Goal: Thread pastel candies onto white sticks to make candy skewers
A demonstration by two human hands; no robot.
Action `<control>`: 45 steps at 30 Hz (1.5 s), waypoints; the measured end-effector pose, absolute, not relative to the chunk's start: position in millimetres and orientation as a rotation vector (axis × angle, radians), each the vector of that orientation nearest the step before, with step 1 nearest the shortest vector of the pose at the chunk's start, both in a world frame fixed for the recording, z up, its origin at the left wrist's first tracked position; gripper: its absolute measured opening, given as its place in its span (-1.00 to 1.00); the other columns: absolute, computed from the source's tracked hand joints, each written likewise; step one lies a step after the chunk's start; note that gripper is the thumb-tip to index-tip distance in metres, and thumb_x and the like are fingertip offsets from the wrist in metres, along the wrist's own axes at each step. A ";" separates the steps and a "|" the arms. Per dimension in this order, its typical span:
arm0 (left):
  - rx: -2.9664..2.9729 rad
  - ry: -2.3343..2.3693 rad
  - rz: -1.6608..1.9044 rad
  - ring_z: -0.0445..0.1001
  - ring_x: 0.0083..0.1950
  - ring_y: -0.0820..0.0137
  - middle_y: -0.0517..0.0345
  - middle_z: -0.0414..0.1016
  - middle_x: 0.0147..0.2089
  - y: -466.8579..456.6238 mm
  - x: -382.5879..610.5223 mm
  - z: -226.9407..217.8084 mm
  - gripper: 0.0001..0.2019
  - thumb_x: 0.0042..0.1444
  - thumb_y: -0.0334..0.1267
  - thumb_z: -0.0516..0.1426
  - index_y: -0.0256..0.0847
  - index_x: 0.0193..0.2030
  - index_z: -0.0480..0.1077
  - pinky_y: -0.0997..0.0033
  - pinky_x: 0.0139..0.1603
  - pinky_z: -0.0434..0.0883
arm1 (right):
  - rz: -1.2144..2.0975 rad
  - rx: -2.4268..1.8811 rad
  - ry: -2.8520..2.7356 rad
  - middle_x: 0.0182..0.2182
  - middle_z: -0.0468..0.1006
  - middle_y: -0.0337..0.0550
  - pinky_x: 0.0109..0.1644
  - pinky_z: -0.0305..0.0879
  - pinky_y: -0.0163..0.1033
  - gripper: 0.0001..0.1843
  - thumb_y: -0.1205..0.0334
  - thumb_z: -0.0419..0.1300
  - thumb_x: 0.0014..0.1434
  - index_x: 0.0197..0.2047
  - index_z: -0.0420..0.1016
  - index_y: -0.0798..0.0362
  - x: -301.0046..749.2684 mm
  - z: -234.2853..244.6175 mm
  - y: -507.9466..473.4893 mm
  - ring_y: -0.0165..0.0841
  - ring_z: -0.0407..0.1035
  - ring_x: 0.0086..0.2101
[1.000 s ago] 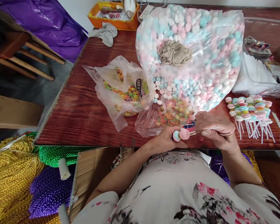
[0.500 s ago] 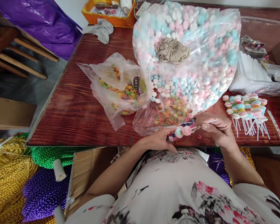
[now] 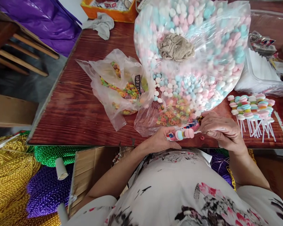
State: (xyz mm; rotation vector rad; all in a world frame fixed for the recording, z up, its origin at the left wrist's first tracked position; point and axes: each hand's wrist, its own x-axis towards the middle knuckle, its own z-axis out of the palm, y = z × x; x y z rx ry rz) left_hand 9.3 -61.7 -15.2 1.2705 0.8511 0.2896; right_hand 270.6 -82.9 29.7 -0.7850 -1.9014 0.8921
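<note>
My right hand [image 3: 220, 130] pinches a thin white stick [image 3: 218, 129] that carries a blue and a pink round candy [image 3: 184, 134] at its left end. My left hand [image 3: 163, 139] curls round the candy end, fingers closed beside the blue piece. Both hands hover over the near edge of the red-brown table [image 3: 80, 110]. Just beyond them lies a big clear bag of pink, blue and white candies [image 3: 193, 56], with a small bag of coloured ring candies [image 3: 124, 91] to its left. A heap of finished candy sticks [image 3: 252, 108] lies to the right.
A crumpled beige cloth [image 3: 176, 47] rests on the big bag. An orange box [image 3: 108, 9] and a grey rag [image 3: 100, 25] sit at the back. A clear tub with white sticks [image 3: 261, 72] is at right. Gold, green and purple beads [image 3: 19, 175] pile below left.
The candy end of the stick was tipped toward my left fingers, then levelled out. My left hand shifted slightly along the candies; the camera view drifted a little.
</note>
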 end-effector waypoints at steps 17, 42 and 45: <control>1.680 0.697 0.147 0.26 -0.32 0.42 0.27 0.33 -0.37 -62.3 22.3 -1.3 -0.69 -0.09 -0.14 0.37 -0.26 -0.33 0.39 0.48 -0.30 0.24 | 1.065 -0.909 -1.673 -0.43 0.58 -0.24 -0.23 0.41 -0.20 -0.89 0.29 0.21 0.28 -0.28 0.56 -0.03 258.6 19.7 -71.1 -0.40 0.45 -0.41; 1.574 0.762 0.254 0.40 -0.18 0.37 0.24 0.49 -0.19 -53.7 24.5 4.9 -0.55 -0.06 -0.14 0.39 -0.24 -0.05 0.44 0.43 -0.14 0.34 | 0.601 -1.037 -1.547 -0.62 0.30 -0.33 -0.26 0.26 -0.17 -0.73 0.35 0.30 0.15 -0.51 0.33 -0.01 222.1 11.9 -85.7 -0.43 0.16 -0.53; 1.588 0.789 0.226 0.36 -0.23 0.39 0.27 0.44 -0.26 -53.2 23.2 4.9 -0.56 -0.09 -0.10 0.40 -0.24 -0.13 0.43 0.44 -0.20 0.32 | 0.643 -1.054 -1.489 -0.65 0.24 -0.34 -0.36 0.17 -0.21 -0.68 0.33 0.27 0.17 -0.56 0.29 0.01 211.3 13.5 -85.3 -0.47 0.10 -0.57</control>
